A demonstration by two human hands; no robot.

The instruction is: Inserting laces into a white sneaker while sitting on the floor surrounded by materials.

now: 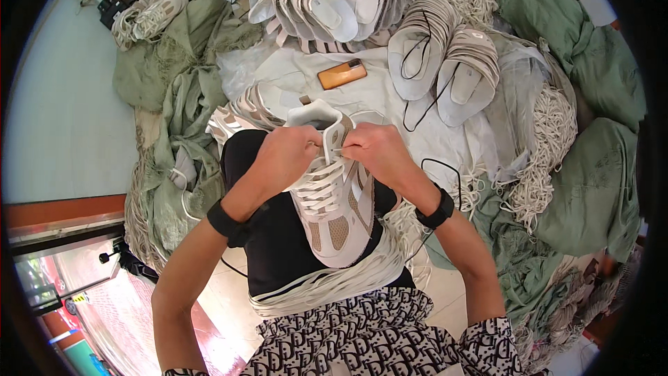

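A beige and white sneaker point(339, 233) rests on my black-clad lap, its toe toward me and its collar away. White shoelace point(321, 198) crosses the tongue in several rows. My left hand point(292, 157) is closed against the left side of the upper opening, and its fingertips hide what they grip. On the other side, my right hand point(378, 152) pinches the white lace close to the upper eyelets. A bundle of loose white laces point(334, 285) lies across my lap below the toe.
Beyond my lap, stacked shoe uppers point(334, 10) and more uppers point(445, 63) cover a pale sheet. An orange phone point(342, 74) lies there. Green sacks point(591, 181) and heaped laces point(546, 153) are at the right; green cloth point(184, 90) is at the left. A black cord point(442, 162) runs nearby.
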